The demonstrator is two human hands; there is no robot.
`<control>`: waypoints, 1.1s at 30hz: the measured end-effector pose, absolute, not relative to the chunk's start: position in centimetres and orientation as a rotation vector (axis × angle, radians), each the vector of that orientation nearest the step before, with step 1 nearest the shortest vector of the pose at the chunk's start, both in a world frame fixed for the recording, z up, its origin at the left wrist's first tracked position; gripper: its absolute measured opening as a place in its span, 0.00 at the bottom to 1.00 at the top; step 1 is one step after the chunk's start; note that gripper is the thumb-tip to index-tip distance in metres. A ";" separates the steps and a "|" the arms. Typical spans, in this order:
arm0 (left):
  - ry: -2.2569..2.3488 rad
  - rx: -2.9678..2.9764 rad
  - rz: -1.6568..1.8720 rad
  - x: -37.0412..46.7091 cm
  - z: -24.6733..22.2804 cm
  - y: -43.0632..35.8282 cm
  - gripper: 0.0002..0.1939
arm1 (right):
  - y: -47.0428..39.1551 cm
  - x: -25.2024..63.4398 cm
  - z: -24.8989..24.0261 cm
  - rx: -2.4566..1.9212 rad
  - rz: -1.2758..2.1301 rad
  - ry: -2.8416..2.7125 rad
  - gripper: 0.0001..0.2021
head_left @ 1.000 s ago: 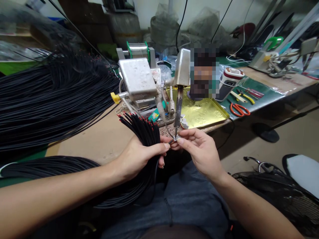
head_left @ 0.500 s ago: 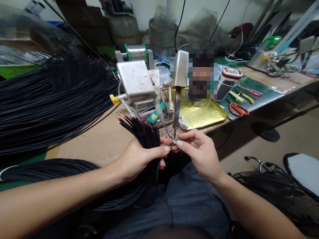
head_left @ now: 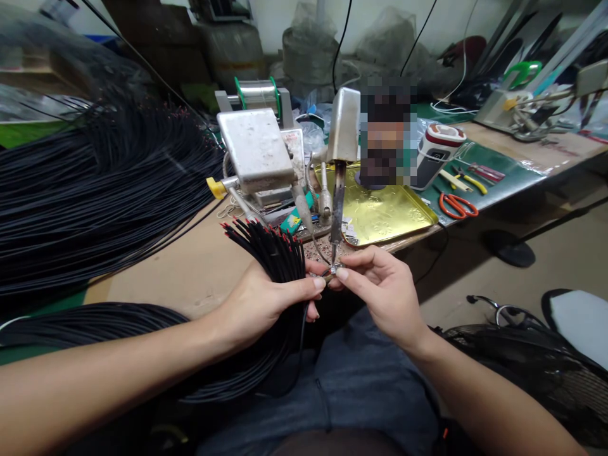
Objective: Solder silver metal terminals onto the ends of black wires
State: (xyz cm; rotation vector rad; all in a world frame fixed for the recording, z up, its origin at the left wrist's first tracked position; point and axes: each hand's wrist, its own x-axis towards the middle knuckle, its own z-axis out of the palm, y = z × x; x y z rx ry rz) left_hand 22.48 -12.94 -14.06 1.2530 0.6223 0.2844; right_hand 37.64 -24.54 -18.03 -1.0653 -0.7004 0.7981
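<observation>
My left hand [head_left: 266, 301] is wrapped round a bundle of black cables [head_left: 273, 250] with red wire tips fanning upward. Between its thumb and fingers one cable end points right. My right hand [head_left: 382, 288] pinches a small metal connector [head_left: 334, 270], which meets that cable end. The tip of an upright soldering iron [head_left: 337, 202] comes down onto the connector from its stand, and a thin feed tube [head_left: 319, 246] ends beside it. The fine wires at the joint are too small to tell apart.
A large heap of black cables [head_left: 95, 183] covers the left side. Behind the iron are a solder spool [head_left: 259, 96] and a gold tray [head_left: 380, 215]. Red-handled scissors [head_left: 458, 206], yellow-handled pliers [head_left: 470, 182] and a white-and-black device [head_left: 434, 158] lie to the right.
The view has shifted slightly, moving the bench items a little. Both hands keep their grip at the iron's tip, nearly unmoved.
</observation>
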 end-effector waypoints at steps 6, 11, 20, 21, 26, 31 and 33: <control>0.625 1.221 0.283 22.5 -13.9 -13.0 0.20 | -24.6 37.5 -18.0 -1.063 0.798 -0.687 0.10; 0.606 1.208 0.284 22.5 -13.9 -13.0 0.19 | -24.8 37.6 -18.1 -1.085 0.771 -0.708 0.07; 0.593 1.221 0.277 22.5 -13.7 -13.1 0.19 | -24.7 37.5 -18.0 -1.070 0.771 -0.705 0.09; 0.590 1.226 0.275 22.4 -13.7 -13.1 0.19 | -24.7 37.5 -18.0 -1.071 0.765 -0.706 0.09; 0.593 1.228 0.272 22.3 -13.8 -12.9 0.19 | -24.7 37.5 -17.9 -1.107 0.757 -0.706 0.09; 0.580 1.233 0.266 22.4 -13.7 -13.0 0.18 | -24.8 37.6 -17.9 -1.102 0.753 -0.712 0.08; 0.581 1.232 0.266 22.3 -13.6 -13.0 0.18 | -24.9 37.6 -18.0 -1.104 0.754 -0.715 0.08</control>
